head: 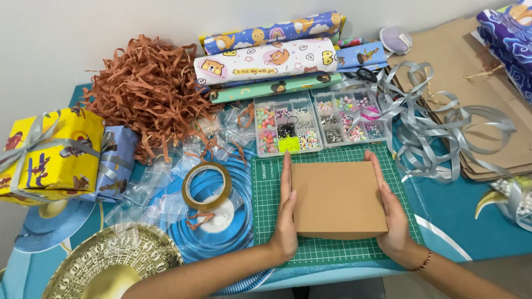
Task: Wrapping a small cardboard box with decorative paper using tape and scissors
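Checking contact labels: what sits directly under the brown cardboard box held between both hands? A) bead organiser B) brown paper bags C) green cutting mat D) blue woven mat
C: the brown cardboard box rests on the green cutting mat, with the left hand and right hand flat against its sides.

left hand [286,221] and right hand [391,213] press flat against opposite sides of a brown cardboard box [337,199] on a green cutting mat [266,188]; bead trays [318,123] lie beyond.
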